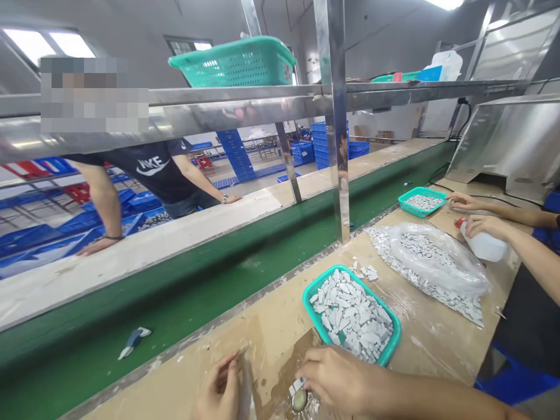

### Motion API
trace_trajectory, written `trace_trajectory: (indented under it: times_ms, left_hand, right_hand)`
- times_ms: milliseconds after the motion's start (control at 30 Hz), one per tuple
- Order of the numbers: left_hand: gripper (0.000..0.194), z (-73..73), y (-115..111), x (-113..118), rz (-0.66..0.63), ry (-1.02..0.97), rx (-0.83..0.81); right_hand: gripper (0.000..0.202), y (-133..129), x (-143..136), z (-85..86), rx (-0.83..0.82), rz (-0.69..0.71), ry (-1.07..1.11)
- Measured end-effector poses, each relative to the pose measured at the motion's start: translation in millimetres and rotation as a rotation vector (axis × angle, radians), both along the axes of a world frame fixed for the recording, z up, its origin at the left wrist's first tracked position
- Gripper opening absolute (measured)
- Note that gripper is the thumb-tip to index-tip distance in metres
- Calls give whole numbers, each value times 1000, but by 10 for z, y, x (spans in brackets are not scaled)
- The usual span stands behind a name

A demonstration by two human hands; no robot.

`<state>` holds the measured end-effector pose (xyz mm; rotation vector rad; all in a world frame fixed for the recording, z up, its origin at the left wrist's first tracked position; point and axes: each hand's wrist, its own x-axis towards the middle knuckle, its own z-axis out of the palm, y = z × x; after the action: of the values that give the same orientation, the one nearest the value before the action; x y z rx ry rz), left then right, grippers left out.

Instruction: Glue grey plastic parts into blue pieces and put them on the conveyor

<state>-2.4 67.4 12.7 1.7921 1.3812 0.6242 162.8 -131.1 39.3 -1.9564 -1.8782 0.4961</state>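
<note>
My right hand [335,376] pinches a small white piece [296,386] just above a small round object [300,400] on the wet tabletop. To its left, my left hand [220,385] hovers over the bench with thumb and fingertips curled towards each other; whether anything lies between them is too small to tell. A green basket [396,344] full of pale flat pieces stands right behind my right hand. Several loose pieces [365,271] lie beyond the basket.
A green conveyor belt [245,262] runs behind the bench, carrying a dark and white item [134,343]. A clear bag of pieces [433,256] lies at right. Beside it, another person's hands hold a white bottle [485,245]. A metal post [339,134] rises ahead; a person leans across the belt.
</note>
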Motion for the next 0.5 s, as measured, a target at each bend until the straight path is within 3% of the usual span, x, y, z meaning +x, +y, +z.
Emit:
trace_trajectory:
  times_ms: [300, 500]
  left_hand:
    - [59, -4, -52, 26, 0, -87, 34]
    - [51, -28, -101, 29, -20, -157, 73]
  right_hand:
    - [26, -28, -31, -17, -25, -71, 102]
    - [32, -21, -37, -164, 30, -67, 149]
